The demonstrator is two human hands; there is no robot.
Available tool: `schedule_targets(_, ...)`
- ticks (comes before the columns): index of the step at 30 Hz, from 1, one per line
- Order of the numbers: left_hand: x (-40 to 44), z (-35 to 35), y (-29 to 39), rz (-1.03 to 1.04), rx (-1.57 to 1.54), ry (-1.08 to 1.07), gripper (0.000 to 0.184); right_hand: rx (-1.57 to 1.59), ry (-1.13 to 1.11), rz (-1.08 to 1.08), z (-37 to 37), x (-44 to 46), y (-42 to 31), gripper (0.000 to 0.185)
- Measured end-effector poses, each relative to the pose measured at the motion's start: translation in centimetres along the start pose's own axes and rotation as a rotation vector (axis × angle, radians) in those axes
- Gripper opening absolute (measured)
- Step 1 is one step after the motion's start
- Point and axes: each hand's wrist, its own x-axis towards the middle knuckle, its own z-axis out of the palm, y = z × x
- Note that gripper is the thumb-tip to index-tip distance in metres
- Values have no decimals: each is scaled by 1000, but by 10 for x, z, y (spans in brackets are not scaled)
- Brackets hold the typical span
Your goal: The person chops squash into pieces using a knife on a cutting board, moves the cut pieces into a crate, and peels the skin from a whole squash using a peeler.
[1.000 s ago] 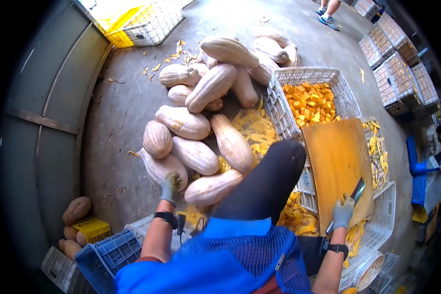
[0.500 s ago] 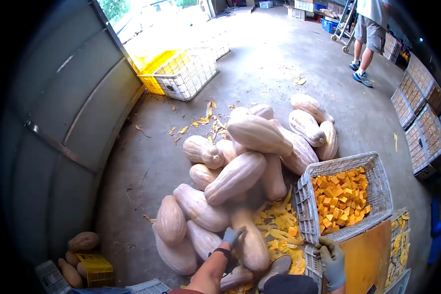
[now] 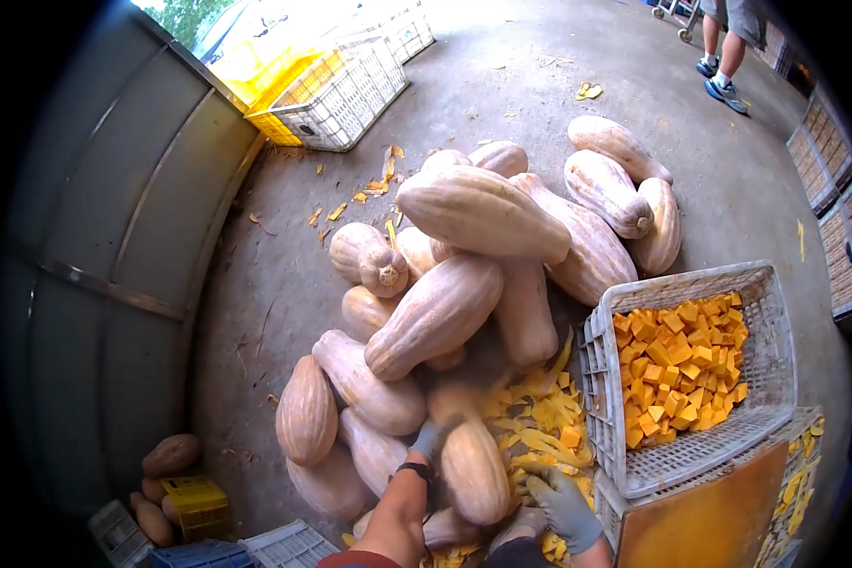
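Observation:
A long pale-tan squash [image 3: 471, 469] lies in front of me at the bottom of a heap of similar squashes [image 3: 435, 317]. Its upper end is blurred. My left hand [image 3: 427, 441], in a grey glove, is against the left side of that squash, its fingers mostly hidden. On the squash's right, over orange peelings [image 3: 544, 426], hovers my gloved right hand [image 3: 563, 506]. Its fingers are loosely bent and apart, with nothing visible in them. A grey crate [image 3: 696, 469] of orange squash cubes [image 3: 677, 364] stands to the right, beside a stained board [image 3: 705, 516].
A metal wall panel [image 3: 104, 256] rises at the left. White [image 3: 355, 109] and yellow [image 3: 279, 133] crates stand beyond the heap. More squashes [image 3: 170, 456] and a small yellow crate [image 3: 197, 506] are at the lower left. A person's legs [image 3: 724, 57] show at the upper right.
My right hand has moved left from the board's edge to beside the squash. My left hand has slid along the squash's left side, toward its upper end. The view has tilted down.

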Motion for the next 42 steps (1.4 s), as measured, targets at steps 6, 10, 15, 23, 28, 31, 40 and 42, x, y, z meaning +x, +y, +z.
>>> schedule_targets(6, -20, 3, 30, -125, -44, 81, 87, -349, 102, -51, -15, 117, 98, 41)
schedule_targets(10, 19, -7, -12, -105, -51, -130, 87, -539, 144, -95, -13, 113, 137, 55)
schedule_targets(15, 33, 46, -26, 60, 135, -378, 54, -563, 358, 89, -48, 130, 141, 92)
schedule_targets(23, 60, 111, -40, 53, 312, -400, 75, -414, 499, 102, -88, 134, 115, 107)
schedule_targets(28, 22, 71, -33, 160, 241, -516, 85, -681, 354, 71, -57, 86, 78, 93)
schedule_targets(31, -25, 70, 5, 340, 325, -720, 84, -495, 177, -212, -57, 83, 103, 85)
schedule_targets(40, -122, 105, 27, 696, 337, -630, 80, -433, -32, -224, -36, 29, 70, 72)
schedule_targets(42, -150, 102, 37, 767, 329, -599, 77, -461, -47, -273, -30, 18, 52, 69)
